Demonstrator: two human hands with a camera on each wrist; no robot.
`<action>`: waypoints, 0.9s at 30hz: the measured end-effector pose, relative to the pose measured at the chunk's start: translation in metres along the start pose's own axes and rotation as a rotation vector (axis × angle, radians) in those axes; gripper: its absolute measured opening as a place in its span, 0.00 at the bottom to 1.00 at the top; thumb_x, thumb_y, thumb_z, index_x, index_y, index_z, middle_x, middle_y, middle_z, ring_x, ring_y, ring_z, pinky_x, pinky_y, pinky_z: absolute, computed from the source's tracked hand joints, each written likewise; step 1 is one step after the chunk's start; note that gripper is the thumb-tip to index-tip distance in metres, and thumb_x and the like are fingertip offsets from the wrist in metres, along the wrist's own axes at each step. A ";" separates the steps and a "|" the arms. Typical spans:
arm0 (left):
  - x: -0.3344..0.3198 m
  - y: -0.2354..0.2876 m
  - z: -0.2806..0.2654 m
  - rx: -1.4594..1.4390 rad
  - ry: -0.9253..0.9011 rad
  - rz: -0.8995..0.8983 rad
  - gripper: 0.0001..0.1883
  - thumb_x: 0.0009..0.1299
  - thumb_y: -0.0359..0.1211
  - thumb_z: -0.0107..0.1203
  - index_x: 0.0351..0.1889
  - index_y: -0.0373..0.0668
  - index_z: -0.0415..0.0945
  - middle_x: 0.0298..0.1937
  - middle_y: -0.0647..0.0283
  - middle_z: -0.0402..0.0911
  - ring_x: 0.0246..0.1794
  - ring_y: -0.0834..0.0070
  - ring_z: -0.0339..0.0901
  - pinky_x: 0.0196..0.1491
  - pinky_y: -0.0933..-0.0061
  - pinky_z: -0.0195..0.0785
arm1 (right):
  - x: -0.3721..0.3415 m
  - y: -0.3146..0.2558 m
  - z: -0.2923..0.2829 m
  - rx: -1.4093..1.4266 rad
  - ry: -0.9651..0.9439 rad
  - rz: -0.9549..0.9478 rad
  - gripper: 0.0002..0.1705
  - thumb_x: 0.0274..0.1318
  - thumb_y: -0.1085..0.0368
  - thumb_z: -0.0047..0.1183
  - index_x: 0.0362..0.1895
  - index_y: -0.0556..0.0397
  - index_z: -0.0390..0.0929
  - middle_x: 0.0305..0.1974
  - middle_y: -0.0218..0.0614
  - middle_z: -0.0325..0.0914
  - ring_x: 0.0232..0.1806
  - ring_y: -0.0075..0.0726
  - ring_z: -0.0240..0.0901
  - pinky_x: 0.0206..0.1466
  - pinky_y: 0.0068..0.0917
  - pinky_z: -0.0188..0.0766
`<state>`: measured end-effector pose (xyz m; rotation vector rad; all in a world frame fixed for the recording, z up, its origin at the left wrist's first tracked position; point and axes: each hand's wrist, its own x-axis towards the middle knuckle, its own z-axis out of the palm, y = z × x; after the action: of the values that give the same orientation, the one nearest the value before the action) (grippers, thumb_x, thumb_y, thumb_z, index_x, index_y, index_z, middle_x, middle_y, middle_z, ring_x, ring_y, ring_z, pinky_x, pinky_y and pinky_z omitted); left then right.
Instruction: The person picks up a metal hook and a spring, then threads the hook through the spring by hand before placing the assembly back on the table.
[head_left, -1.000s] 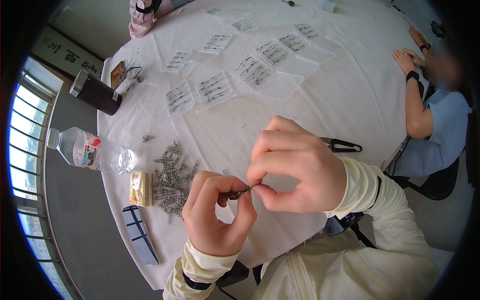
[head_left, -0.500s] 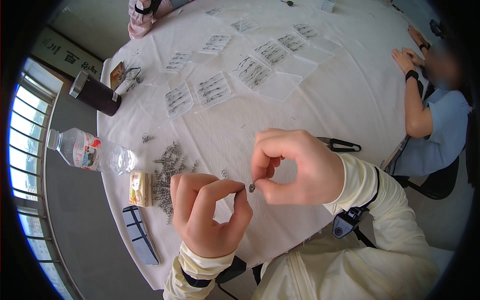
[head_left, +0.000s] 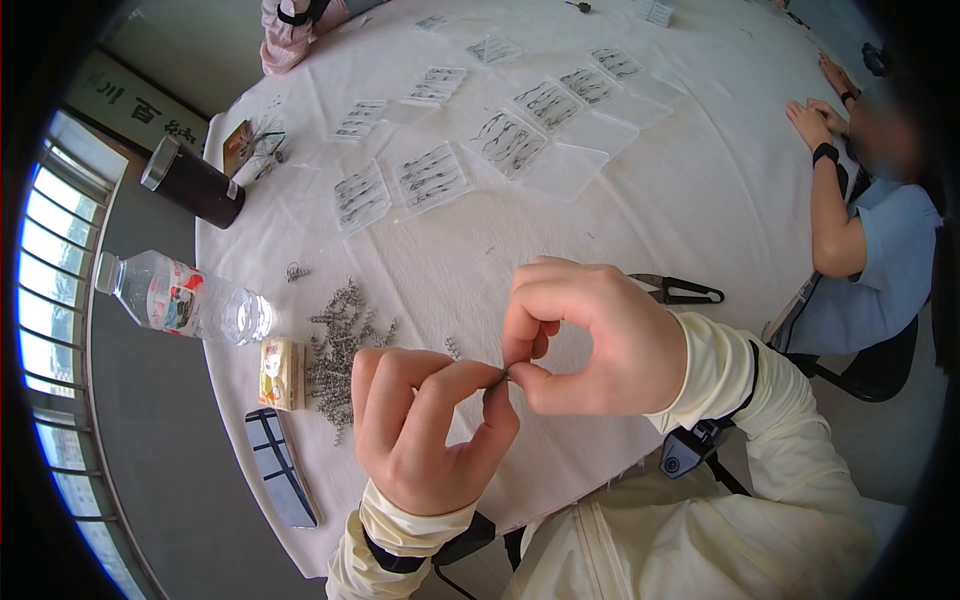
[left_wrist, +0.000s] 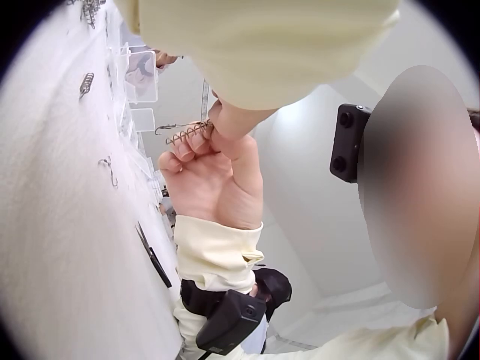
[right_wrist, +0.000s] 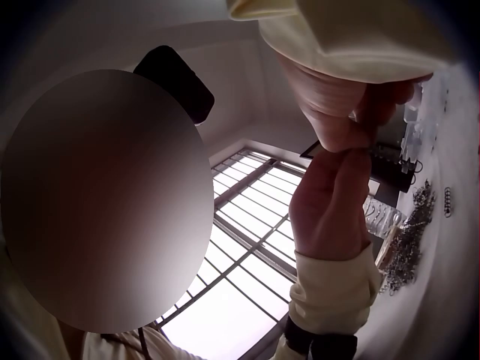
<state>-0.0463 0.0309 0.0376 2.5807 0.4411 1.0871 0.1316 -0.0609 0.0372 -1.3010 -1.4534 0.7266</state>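
My left hand point(head_left: 420, 435) and right hand point(head_left: 630, 340) meet fingertip to fingertip above the near part of the table. Between them is a small coiled wire spring point(left_wrist: 187, 133), its turns showing clearly in the left wrist view, with a thin wire hook point(left_wrist: 163, 129) alongside. Thumb and index finger of each hand pinch at this small work; the fingertips mostly hide it in the head view. A dark pile of springs point(head_left: 340, 340) lies just beyond my left hand. One loose spring point(head_left: 452, 347) rests near my left knuckles.
Black-handled snips point(head_left: 690, 292) lie beyond my right hand. A water bottle point(head_left: 205, 305), a tissue pack point(head_left: 282, 375) and a phone point(head_left: 280, 465) line the left edge. Clear cases point(head_left: 433, 178) of hooks spread farther back, near a dark flask point(head_left: 195, 185). Another person point(head_left: 845, 230) sits at right.
A second ago a dark piece showed between my left fingers. My hands then parted slightly, a small coil showing at my right fingertips. Now my left fingertips have come back to meet them.
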 end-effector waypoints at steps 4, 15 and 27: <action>0.000 0.001 0.000 0.036 -0.006 0.026 0.15 0.45 0.21 0.66 0.32 0.44 0.82 0.31 0.66 0.74 0.31 0.68 0.70 0.32 0.67 0.64 | 0.000 0.000 0.001 -0.021 0.008 -0.025 0.07 0.45 0.76 0.60 0.29 0.56 0.76 0.30 0.31 0.75 0.34 0.30 0.71 0.39 0.26 0.72; 0.000 0.000 0.001 0.039 -0.018 0.013 0.14 0.44 0.23 0.64 0.31 0.44 0.80 0.31 0.65 0.74 0.31 0.66 0.71 0.33 0.67 0.66 | 0.002 0.003 0.006 -0.083 0.051 -0.086 0.06 0.45 0.70 0.62 0.26 0.53 0.76 0.27 0.32 0.74 0.31 0.35 0.73 0.39 0.32 0.70; 0.001 -0.003 0.001 -0.014 -0.011 0.004 0.14 0.45 0.22 0.65 0.31 0.44 0.80 0.31 0.65 0.74 0.31 0.67 0.70 0.33 0.67 0.64 | 0.000 0.002 0.002 -0.029 0.023 -0.055 0.06 0.45 0.76 0.60 0.29 0.55 0.77 0.30 0.31 0.74 0.34 0.31 0.71 0.39 0.27 0.70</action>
<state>-0.0453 0.0334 0.0361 2.5753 0.4252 1.0734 0.1305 -0.0595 0.0346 -1.2824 -1.4809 0.6547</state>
